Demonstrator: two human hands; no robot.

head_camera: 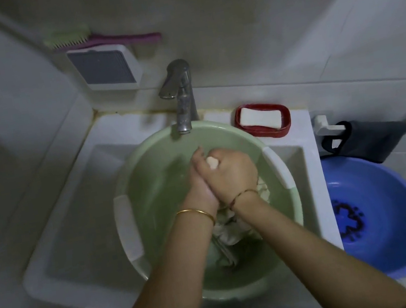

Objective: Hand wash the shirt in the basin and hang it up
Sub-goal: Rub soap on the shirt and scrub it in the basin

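Above the round pale green plastic basin [150, 168], the right hand [232, 173] curls round a small white lump [213, 163] against the straight-fingered left hand [197, 184], while the crumpled off-white shirt [227, 231] lies nearer, beneath both wrists.

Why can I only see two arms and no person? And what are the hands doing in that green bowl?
The camera sits on the person's head and looks down, so you see only their arms. There is no robot here. The green basin stands in a white sink under the tap. The right hand curls round a small white lump; I cannot tell whether it is soap or cloth. The left hand presses against the right one. The pale shirt lies crumpled in the basin. A soap bar lies in a red dish, and a blue basin sits to the right.
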